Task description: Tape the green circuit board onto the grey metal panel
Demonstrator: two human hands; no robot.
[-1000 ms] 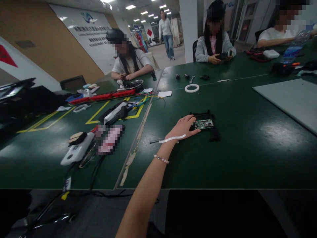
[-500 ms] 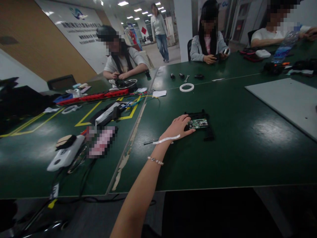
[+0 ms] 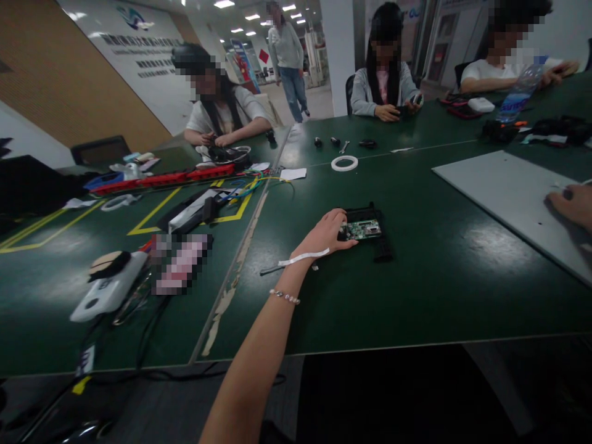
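My left hand [image 3: 326, 233] is closed on the left end of a black plastic frame, thumb along the near side and fingers over the far side. A green circuit board [image 3: 362, 230] sits in this black frame [image 3: 383, 248], which lies on the green table. A thin dark rod [image 3: 269, 271] lies under my left wrist, partly hidden. At the right edge, my right hand [image 3: 573, 205] is partly in view over the grey-white board [image 3: 513, 191]. Its fingers are curled around something small that I cannot make out.
Beyond the frame lies a white tape ring [image 3: 345, 163], with a small wrench [image 3: 345, 147] behind it. Left are a red power strip [image 3: 166, 179], a white device [image 3: 99, 287] and cables. A bottle [image 3: 520, 95] stands far right. Several people are across the table.
My right hand has come into view at the right edge, over the grey-white board. The view has shifted slightly; my left hand stays on the black frame.
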